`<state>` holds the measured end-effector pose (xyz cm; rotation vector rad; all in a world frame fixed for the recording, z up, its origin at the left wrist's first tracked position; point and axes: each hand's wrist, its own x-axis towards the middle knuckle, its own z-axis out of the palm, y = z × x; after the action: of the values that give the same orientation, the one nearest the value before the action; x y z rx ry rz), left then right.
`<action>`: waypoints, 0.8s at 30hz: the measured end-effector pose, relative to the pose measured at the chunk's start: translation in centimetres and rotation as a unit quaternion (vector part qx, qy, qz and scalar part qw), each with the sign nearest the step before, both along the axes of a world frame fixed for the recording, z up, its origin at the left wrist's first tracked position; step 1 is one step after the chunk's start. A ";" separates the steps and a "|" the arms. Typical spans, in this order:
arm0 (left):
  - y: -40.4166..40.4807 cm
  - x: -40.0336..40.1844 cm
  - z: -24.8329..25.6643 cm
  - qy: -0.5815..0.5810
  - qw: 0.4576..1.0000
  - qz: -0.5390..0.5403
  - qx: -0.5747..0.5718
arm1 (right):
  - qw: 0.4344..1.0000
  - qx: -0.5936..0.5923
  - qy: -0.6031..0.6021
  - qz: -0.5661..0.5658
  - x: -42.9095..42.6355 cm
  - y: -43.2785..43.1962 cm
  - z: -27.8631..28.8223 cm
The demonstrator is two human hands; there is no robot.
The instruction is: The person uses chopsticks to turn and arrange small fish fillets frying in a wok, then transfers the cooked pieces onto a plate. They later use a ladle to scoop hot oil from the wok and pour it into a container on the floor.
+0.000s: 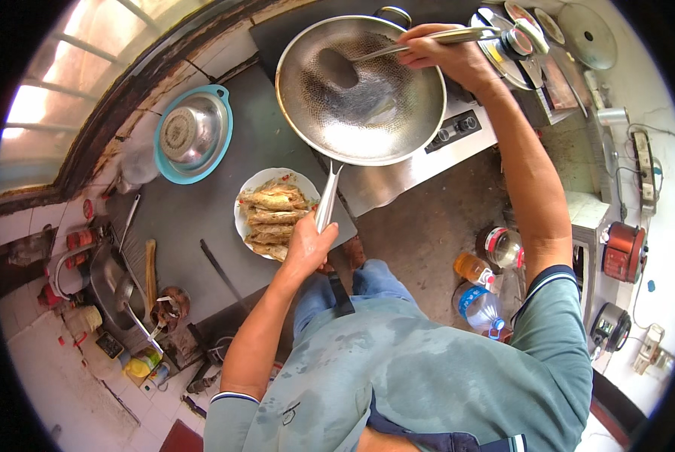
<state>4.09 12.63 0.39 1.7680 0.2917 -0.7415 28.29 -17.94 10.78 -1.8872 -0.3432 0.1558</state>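
My left hand (pixel 309 244) grips the metal handle of a large steel wok (pixel 394 133), which stands over the gas stove (pixel 382 183). In my right hand (pixel 436 51) is the handle of a metal ladle (pixel 339 68), its dark bowl inside the wok. A textured pattern and a shiny wet patch show on the wok's inner surface; no food is seen in it. Just beyond my left hand, on the dark counter, a white scalloped plate (pixel 241 226) holds several browned fried fish (pixel 275 217) lying side by side.
A light-blue basin (pixel 228 121) with a metal bowl (pixel 193 135) inverted in it sits on the counter's left. A sink (pixel 108 277) lies lower left. Plates and a jar (pixel 517 42) stand upper right. Bottles (pixel 478 305) stand on the floor at right.
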 end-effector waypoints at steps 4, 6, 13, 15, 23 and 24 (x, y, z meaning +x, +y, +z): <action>-0.3 0.2 0.0 -0.003 1.000 -0.002 -0.015 | 0.992 0.031 0.096 -0.075 -0.1 -5.5 -1.5; -0.4 0.2 -0.3 -0.004 1.000 -0.005 -0.020 | 0.983 0.082 0.147 -0.076 -0.2 -6.4 -4.1; -0.3 0.2 0.1 0.011 1.000 0.003 -0.018 | 0.941 0.258 0.211 -0.065 -0.9 -3.5 -9.0; -0.4 0.3 0.2 0.011 1.000 0.003 -0.017 | 0.935 0.272 0.216 -0.069 -1.4 -3.5 -9.7; -0.4 0.2 0.2 0.002 1.000 -0.001 -0.013 | 0.922 0.330 0.198 -0.045 -2.1 -3.4 -9.9; -0.4 0.2 0.2 0.003 1.000 -0.002 -0.012 | 0.913 0.350 0.205 -0.045 -2.2 -3.5 -9.9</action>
<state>4.34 12.24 0.63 1.7449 0.2823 -0.7498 26.08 -21.43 0.84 -1.1162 -0.0083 0.3145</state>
